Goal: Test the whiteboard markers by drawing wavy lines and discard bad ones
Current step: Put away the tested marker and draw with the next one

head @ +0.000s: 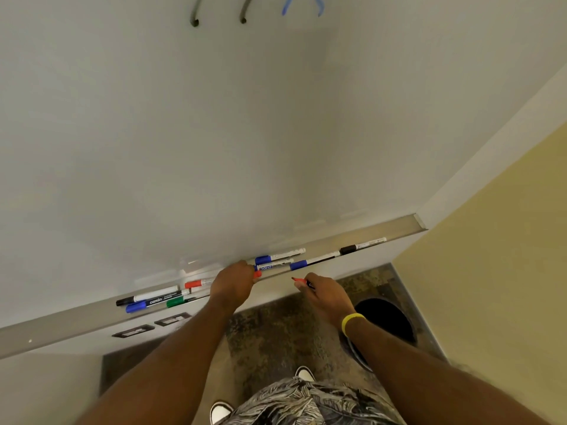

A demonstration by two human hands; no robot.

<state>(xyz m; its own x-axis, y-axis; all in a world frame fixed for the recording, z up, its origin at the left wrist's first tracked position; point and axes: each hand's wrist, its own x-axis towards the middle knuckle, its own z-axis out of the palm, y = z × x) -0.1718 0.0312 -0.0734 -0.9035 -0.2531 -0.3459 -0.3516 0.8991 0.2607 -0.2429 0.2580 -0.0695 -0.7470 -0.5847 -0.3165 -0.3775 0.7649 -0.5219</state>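
Observation:
The whiteboard (190, 133) fills the view, with grey and blue drawn strokes (287, 7) at its top edge. Along its tray (61, 320) lie several markers: black, blue and green ones (153, 300) at left, a red one (196, 283), blue ones (276, 260) and a black one (362, 245) at right. My left hand (234, 285) is curled at the tray and grips a red cap (257, 274). My right hand (325, 297) holds an uncapped red marker (302, 282), tip pointing left, just below the tray.
A round black bin (383, 320) stands on the patterned floor under my right wrist. A yellow wall (491, 286) rises at right. Two wall sockets (153, 326) sit under the tray. My shoes (221, 412) are at the bottom.

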